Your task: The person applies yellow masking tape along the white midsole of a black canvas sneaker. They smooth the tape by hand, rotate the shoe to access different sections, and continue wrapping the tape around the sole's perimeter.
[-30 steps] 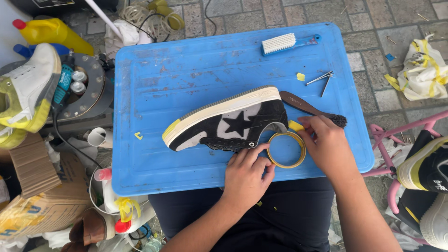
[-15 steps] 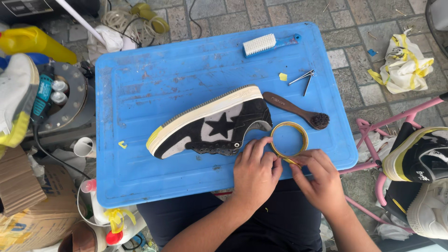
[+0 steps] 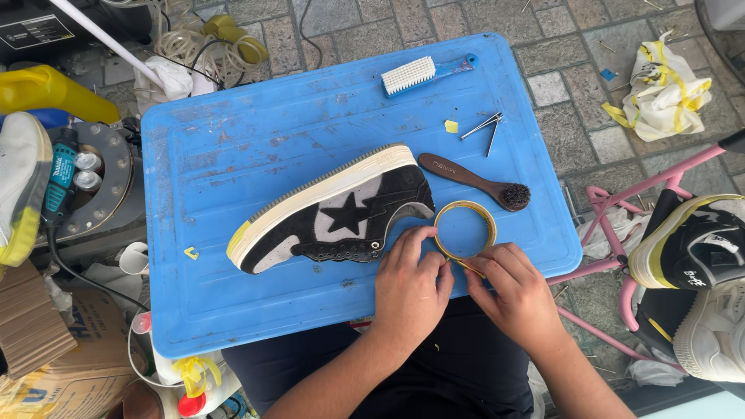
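My fingertips hide the tape roll's near edge; both hands pinch it together beside the shoe. The desk's left half lies open.

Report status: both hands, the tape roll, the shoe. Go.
Left hand and right hand both pinching the yellow tape roll at its near edge. Black-and-white sneaker on its side, touching left fingers. Wooden brush lies clear.
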`<state>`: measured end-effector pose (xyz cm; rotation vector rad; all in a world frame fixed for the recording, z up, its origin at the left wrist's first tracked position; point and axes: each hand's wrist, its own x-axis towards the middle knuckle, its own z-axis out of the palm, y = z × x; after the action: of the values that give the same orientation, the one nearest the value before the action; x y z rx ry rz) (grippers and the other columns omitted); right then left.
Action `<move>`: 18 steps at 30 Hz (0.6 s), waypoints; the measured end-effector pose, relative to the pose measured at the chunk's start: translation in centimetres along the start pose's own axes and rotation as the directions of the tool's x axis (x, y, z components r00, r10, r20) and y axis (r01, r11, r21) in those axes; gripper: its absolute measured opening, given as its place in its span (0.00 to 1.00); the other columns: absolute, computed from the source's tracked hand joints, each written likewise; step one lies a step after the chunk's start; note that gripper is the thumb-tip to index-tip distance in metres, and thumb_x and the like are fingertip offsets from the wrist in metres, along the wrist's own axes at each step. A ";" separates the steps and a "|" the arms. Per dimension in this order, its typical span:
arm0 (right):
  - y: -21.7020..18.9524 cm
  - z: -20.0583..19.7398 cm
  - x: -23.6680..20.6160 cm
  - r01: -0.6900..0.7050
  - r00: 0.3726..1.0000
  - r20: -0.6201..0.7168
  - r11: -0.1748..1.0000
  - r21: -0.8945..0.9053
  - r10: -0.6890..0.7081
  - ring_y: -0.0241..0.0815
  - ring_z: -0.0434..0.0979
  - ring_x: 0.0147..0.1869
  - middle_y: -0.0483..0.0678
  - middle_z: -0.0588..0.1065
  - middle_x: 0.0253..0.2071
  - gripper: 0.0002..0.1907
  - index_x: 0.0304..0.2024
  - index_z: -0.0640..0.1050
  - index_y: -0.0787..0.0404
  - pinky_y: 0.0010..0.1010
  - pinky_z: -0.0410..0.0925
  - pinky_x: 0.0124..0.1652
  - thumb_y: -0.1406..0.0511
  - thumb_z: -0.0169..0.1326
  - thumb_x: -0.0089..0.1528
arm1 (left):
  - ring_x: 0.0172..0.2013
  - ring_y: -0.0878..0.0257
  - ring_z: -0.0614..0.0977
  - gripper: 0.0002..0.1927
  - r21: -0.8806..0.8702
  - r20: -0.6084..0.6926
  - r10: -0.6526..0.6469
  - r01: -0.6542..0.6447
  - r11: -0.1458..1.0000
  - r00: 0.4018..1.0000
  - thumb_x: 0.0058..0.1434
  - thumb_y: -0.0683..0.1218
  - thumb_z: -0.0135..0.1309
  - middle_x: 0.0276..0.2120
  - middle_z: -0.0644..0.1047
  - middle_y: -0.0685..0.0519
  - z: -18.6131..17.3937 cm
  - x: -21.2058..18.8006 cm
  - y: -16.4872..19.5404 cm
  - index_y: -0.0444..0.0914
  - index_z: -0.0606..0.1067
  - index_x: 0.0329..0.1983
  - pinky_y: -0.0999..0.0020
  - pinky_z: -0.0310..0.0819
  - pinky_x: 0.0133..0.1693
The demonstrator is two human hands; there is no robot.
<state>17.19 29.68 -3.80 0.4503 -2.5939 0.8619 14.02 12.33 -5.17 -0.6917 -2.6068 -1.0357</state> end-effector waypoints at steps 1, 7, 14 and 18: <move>-0.1 -0.1 0.1 0.004 1.000 0.012 1.000 -0.008 -0.004 0.51 0.77 0.43 0.51 0.77 0.38 0.12 0.38 0.78 0.65 0.39 0.71 0.42 0.73 0.64 0.51 | 0.57 0.50 0.77 0.06 0.013 0.002 0.004 -0.004 1.000 1.000 0.56 0.41 0.63 0.54 0.74 0.46 0.1 0.0 0.0 0.34 0.79 0.30 0.54 0.74 0.53; -0.5 -0.3 0.5 0.025 0.998 0.053 0.999 -0.042 -0.023 0.50 0.77 0.42 0.50 0.77 0.37 0.12 0.39 0.79 0.65 0.38 0.72 0.41 0.72 0.64 0.52 | 0.59 0.50 0.77 0.06 0.042 0.017 0.005 -0.006 0.999 1.000 0.57 0.41 0.62 0.55 0.74 0.46 0.2 -0.2 -0.2 0.34 0.79 0.29 0.54 0.75 0.55; -0.5 -1.2 1.1 0.013 0.997 0.078 1.000 -0.017 -0.012 0.49 0.78 0.44 0.48 0.79 0.37 0.11 0.38 0.79 0.64 0.38 0.73 0.43 0.69 0.64 0.54 | 0.58 0.49 0.78 0.06 0.051 0.032 -0.011 0.009 0.999 0.999 0.56 0.42 0.63 0.54 0.75 0.46 0.0 0.1 -0.3 0.34 0.80 0.28 0.53 0.75 0.54; -1.0 -1.0 1.2 -0.001 0.996 0.090 0.998 -0.061 0.007 0.48 0.78 0.42 0.47 0.79 0.36 0.10 0.38 0.81 0.62 0.38 0.73 0.40 0.68 0.64 0.54 | 0.58 0.49 0.78 0.06 0.055 0.034 -0.003 0.001 0.998 0.999 0.56 0.42 0.63 0.54 0.75 0.45 0.1 -0.1 -0.4 0.34 0.79 0.26 0.52 0.76 0.54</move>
<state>16.80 29.26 -2.04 0.4772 -2.6962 0.7781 13.88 12.17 -5.51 -0.6993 -2.6548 -0.9566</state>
